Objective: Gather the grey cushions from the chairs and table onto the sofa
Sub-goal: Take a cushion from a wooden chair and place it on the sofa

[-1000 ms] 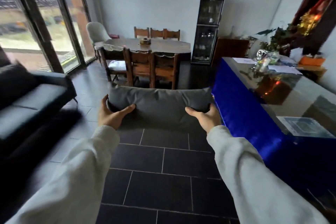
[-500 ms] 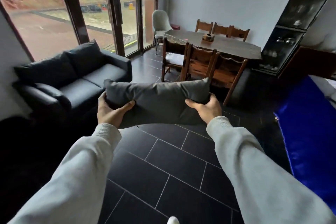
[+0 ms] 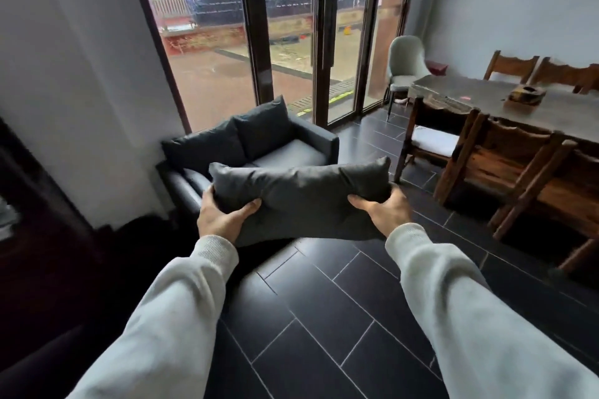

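I hold a long grey cushion (image 3: 301, 194) level in front of me, above the dark tiled floor. My left hand (image 3: 220, 220) grips its left end and my right hand (image 3: 385, 212) grips its right end, thumbs on top. Just beyond the cushion stands the black sofa (image 3: 301, 147) with two dark back cushions (image 3: 233, 136), its seat partly hidden by the cushion I carry. A wooden chair (image 3: 431, 133) at the right bears a pale seat pad (image 3: 436, 142).
A long wooden dining table (image 3: 492, 100) with several wooden chairs fills the right side. A pale green armchair (image 3: 405, 65) stands by the glass doors (image 3: 291, 42). A dark piece of furniture (image 3: 39, 204) is at the left. Dark tiles lie between me and the sofa.
My view has swung left, so the sofa has come to the centre, straight ahead. The blue counter has left the frame. Both hands keep the same hold on the cushion.
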`<control>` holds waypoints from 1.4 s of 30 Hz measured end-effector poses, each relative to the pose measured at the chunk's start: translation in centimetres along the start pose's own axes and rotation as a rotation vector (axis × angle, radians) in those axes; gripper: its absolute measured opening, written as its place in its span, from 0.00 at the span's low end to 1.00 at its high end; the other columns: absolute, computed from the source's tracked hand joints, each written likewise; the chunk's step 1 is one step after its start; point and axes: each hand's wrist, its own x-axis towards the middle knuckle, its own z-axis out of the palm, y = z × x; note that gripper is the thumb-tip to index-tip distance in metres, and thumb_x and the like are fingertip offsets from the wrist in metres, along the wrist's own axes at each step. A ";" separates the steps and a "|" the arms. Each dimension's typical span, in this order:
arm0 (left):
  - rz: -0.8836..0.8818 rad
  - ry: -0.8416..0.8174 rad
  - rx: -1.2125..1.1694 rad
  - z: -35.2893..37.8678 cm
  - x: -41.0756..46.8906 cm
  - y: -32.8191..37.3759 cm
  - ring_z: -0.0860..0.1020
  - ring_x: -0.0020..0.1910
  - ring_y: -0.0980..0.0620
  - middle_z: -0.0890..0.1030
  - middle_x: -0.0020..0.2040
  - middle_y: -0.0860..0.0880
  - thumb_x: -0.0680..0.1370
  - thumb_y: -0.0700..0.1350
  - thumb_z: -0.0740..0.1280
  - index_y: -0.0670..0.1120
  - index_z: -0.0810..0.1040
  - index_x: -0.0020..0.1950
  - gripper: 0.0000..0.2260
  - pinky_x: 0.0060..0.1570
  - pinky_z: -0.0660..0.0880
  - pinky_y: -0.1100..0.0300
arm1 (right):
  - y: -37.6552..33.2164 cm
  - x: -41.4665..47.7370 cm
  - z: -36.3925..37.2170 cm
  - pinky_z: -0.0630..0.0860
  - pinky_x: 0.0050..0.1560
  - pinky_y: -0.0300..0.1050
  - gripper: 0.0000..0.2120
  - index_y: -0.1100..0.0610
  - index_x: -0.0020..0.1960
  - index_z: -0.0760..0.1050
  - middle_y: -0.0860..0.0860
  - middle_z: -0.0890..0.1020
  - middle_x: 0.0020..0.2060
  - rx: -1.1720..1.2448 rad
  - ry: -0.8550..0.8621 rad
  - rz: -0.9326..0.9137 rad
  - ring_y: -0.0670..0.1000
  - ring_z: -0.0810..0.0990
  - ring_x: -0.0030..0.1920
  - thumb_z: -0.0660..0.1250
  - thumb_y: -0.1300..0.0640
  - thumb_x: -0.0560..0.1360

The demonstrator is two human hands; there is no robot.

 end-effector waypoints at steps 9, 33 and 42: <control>-0.025 0.098 0.051 0.2 17.2 -2.0 0.79 0.62 0.52 0.82 0.62 0.51 0.63 0.53 0.85 0.54 0.72 0.74 0.42 0.68 0.74 0.54 | -4.8 14.6 14.2 0.77 0.65 0.51 0.41 0.53 0.66 0.77 0.50 0.83 0.57 0.002 -0.066 -0.016 0.55 0.82 0.59 0.85 0.39 0.59; -0.133 -0.298 0.140 17.2 65.3 -13.6 0.80 0.61 0.55 0.81 0.60 0.61 0.55 0.64 0.84 0.61 0.71 0.72 0.47 0.66 0.75 0.54 | -6.6 50.3 35.3 0.74 0.61 0.46 0.47 0.53 0.72 0.72 0.45 0.78 0.58 -0.071 -0.006 0.195 0.51 0.78 0.61 0.86 0.40 0.59; -0.255 -0.378 0.203 32.2 79.1 -16.3 0.80 0.62 0.52 0.81 0.63 0.57 0.50 0.63 0.86 0.61 0.70 0.72 0.53 0.67 0.76 0.48 | -3.1 70.8 35.5 0.69 0.75 0.57 0.56 0.50 0.76 0.68 0.50 0.76 0.72 -0.159 -0.233 0.331 0.55 0.72 0.74 0.82 0.30 0.53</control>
